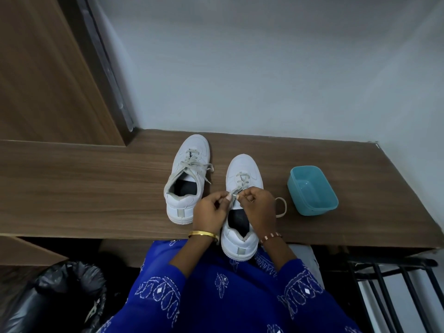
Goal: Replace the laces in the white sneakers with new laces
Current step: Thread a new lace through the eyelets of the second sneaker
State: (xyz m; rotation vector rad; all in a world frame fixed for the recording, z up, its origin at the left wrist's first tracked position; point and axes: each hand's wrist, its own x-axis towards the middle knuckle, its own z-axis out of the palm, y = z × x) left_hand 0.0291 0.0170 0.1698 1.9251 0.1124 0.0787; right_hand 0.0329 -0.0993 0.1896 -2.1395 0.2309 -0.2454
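Two white sneakers stand on the wooden desk (96,188), toes pointing away from me. The left sneaker (186,179) is laced with a greyish lace, its ends hanging loose. The right sneaker (241,205) sits nearer, its heel over the desk's front edge. My left hand (211,212) and my right hand (259,207) meet over its upper eyelets, each pinching the grey lace (234,193). A loop of that lace (282,207) lies on the desk to the right of my right hand.
A light blue plastic tub (312,191) stands on the desk right of the shoes. A bin with a black bag (62,296) is below left. A black metal rack (396,284) is below right. A wall runs behind the desk.
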